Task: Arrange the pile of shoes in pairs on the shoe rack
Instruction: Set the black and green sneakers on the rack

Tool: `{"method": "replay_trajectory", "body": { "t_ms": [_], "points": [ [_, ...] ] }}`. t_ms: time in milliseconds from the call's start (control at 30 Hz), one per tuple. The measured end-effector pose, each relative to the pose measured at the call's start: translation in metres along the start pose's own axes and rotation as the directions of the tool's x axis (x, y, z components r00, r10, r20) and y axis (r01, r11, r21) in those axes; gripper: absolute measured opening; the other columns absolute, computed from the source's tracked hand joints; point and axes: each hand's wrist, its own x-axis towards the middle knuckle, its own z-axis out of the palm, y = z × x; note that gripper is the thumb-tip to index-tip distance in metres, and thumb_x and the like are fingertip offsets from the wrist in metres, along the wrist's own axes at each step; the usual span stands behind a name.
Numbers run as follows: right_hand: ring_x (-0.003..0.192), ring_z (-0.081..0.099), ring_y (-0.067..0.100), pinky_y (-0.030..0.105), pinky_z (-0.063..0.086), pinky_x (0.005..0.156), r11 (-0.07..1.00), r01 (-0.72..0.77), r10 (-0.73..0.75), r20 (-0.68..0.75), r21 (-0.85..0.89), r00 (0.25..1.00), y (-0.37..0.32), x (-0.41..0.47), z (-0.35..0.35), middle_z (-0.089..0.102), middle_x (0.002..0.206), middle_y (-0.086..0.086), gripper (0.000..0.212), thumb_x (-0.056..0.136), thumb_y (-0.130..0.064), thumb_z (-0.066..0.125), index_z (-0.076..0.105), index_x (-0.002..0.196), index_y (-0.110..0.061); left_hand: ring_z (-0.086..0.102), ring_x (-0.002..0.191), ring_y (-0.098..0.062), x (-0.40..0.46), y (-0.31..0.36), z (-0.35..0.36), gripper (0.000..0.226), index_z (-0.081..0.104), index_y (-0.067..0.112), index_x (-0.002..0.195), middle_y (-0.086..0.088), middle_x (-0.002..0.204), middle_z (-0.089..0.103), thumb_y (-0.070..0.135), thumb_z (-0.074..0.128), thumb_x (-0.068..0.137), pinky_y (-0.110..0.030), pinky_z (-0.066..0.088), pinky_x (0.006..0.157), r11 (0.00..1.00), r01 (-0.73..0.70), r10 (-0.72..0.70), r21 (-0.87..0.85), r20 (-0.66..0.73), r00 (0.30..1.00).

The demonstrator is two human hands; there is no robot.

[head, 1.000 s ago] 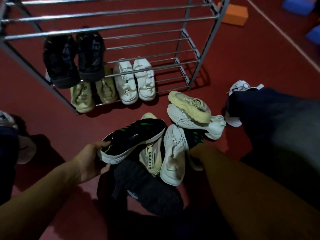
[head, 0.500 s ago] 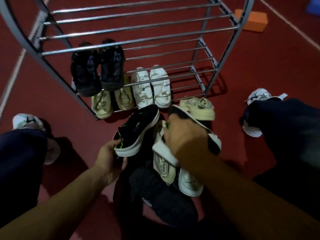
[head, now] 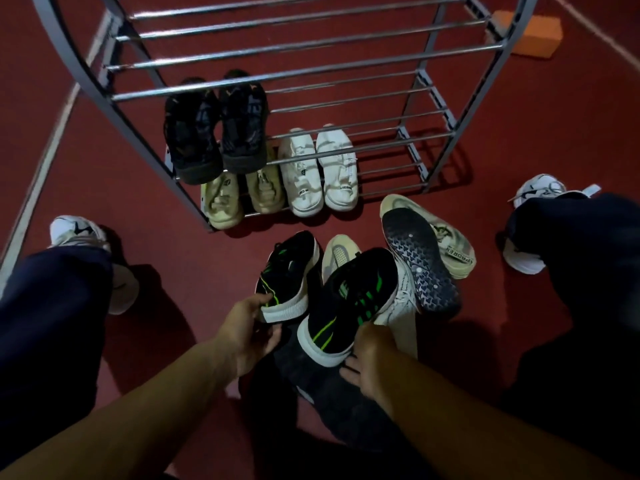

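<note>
My left hand (head: 250,332) grips the heel of a black shoe with green stripes and a white sole (head: 289,271). My right hand (head: 372,358) holds the heel of its matching black-and-green shoe (head: 349,299). Both shoes hang just above the pile on the floor. The pile holds a cream shoe (head: 337,252), a white shoe (head: 403,292), a shoe lying sole-up (head: 420,268), a beige shoe on its side (head: 450,247) and a dark shoe (head: 311,379) under my hands. The metal shoe rack (head: 446,147) stands beyond, with a black pair (head: 214,129), a beige pair (head: 242,195) and a white pair (head: 318,168).
My legs in dark trousers and white sneakers, the left foot (head: 79,233) and the right foot (head: 533,202), flank the pile on the red floor. An orange block (head: 533,32) lies behind the rack at the right. The rack's right half and upper bars hold nothing.
My right hand pulled the second black-and-green shoe out of the pile and brought it beside the one in my left hand. The pile shifted; one shoe rolled sole-up.
</note>
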Motion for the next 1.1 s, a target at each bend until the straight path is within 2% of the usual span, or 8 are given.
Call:
{"method": "replay_trajectory", "body": {
  "t_ms": [100, 233, 533, 700, 833, 933, 1033, 1100],
  "points": [
    [0.113, 0.059, 0.029, 0.040, 0.051, 0.078, 0.999, -0.037, 0.033, 0.145, 0.025, 0.989, 0.005, -0.013, 0.006, 0.059, 0.131, 0.009, 0.044, 0.095, -0.045, 0.050, 0.055, 0.129, -0.018, 0.052, 0.070, -0.012, -0.006, 0.002, 0.000, 0.016, 0.060, 0.012, 0.083, -0.002, 0.080, 0.055, 0.024, 0.055, 0.091, -0.017, 0.050, 0.047, 1.000, 0.010, -0.010, 0.030, 0.009, 1.000],
    [0.077, 0.056, 0.024, 0.030, 0.050, 0.058, 0.987, 0.052, -0.071, 0.121, 0.154, 0.990, 0.016, -0.020, 0.011, 0.056, 0.128, 0.011, 0.043, 0.095, -0.026, 0.057, 0.049, 0.134, -0.009, 0.050, 0.075, -0.013, -0.018, 0.005, -0.004, 0.009, 0.057, 0.008, 0.089, -0.006, 0.087, 0.052, 0.016, 0.060, 0.089, -0.017, 0.050, 0.041, 0.995, 0.059, -0.058, 0.085, -0.011, 0.998],
    [0.061, 0.063, 0.025, 0.027, 0.044, 0.046, 0.930, 0.365, -0.352, 0.164, -0.055, 0.922, -0.026, -0.060, -0.028, 0.064, 0.097, 0.017, 0.035, 0.094, -0.021, 0.060, 0.050, 0.126, -0.011, 0.058, 0.071, -0.021, -0.072, 0.051, 0.008, 0.008, 0.060, 0.012, 0.083, -0.009, 0.084, 0.064, 0.006, 0.060, 0.088, -0.027, 0.053, 0.055, 0.977, -0.042, 0.015, 0.208, 0.130, 0.991],
    [0.090, 0.069, 0.040, 0.039, 0.054, 0.064, 0.851, 0.521, -0.504, 0.175, -0.067, 0.846, -0.076, -0.078, -0.043, 0.068, 0.106, 0.021, 0.021, 0.098, -0.018, 0.056, 0.057, 0.118, -0.015, 0.064, 0.077, -0.019, -0.081, 0.074, 0.041, 0.007, 0.063, 0.014, 0.092, -0.005, 0.088, 0.070, 0.009, 0.058, 0.092, -0.028, 0.056, 0.057, 0.978, -0.115, 0.079, 0.171, 0.203, 0.976],
    [0.064, 0.054, 0.026, 0.026, 0.041, 0.044, 0.794, 0.592, -0.581, 0.114, -0.140, 0.806, -0.119, -0.062, -0.028, 0.063, 0.102, 0.011, 0.028, 0.099, -0.024, 0.054, 0.049, 0.125, -0.016, 0.063, 0.076, -0.017, -0.073, 0.095, 0.074, 0.016, 0.068, 0.015, 0.097, -0.003, 0.093, 0.071, 0.008, 0.054, 0.094, -0.026, 0.056, 0.058, 0.974, -0.189, 0.154, 0.129, 0.239, 0.959],
    [0.068, 0.047, 0.025, 0.026, 0.036, 0.046, 0.762, 0.641, -0.639, 0.055, -0.090, 0.767, -0.160, -0.044, -0.008, 0.061, 0.089, 0.008, 0.041, 0.099, -0.023, 0.053, 0.044, 0.138, -0.020, 0.059, 0.083, -0.020, -0.046, 0.121, 0.092, 0.025, 0.062, 0.010, 0.119, -0.008, 0.126, 0.060, 0.011, 0.057, 0.094, -0.024, 0.056, 0.052, 0.974, -0.214, 0.190, 0.081, 0.236, 0.953],
    [0.089, 0.054, 0.025, 0.028, 0.041, 0.056, 0.684, 0.728, -0.728, 0.018, -0.042, 0.685, -0.208, -0.027, 0.019, 0.067, 0.110, 0.007, 0.045, 0.097, -0.019, 0.055, 0.045, 0.141, -0.023, 0.059, 0.099, -0.024, -0.011, 0.148, 0.114, 0.014, 0.063, 0.013, 0.108, -0.006, 0.145, 0.044, 0.013, 0.058, 0.095, -0.026, 0.056, 0.051, 0.973, -0.230, 0.228, -0.001, 0.144, 0.963],
    [0.092, 0.049, 0.023, 0.026, 0.040, 0.056, 0.626, 0.779, -0.779, 0.013, -0.042, 0.627, -0.239, -0.013, 0.033, 0.059, 0.119, 0.003, 0.048, 0.096, -0.016, 0.056, 0.044, 0.143, -0.022, 0.058, 0.094, -0.023, 0.007, 0.160, 0.133, 0.007, 0.060, 0.011, 0.101, -0.005, 0.133, 0.043, 0.012, 0.055, 0.096, -0.025, 0.057, 0.048, 0.973, -0.214, 0.222, -0.083, 0.102, 0.970]
  ]
}}
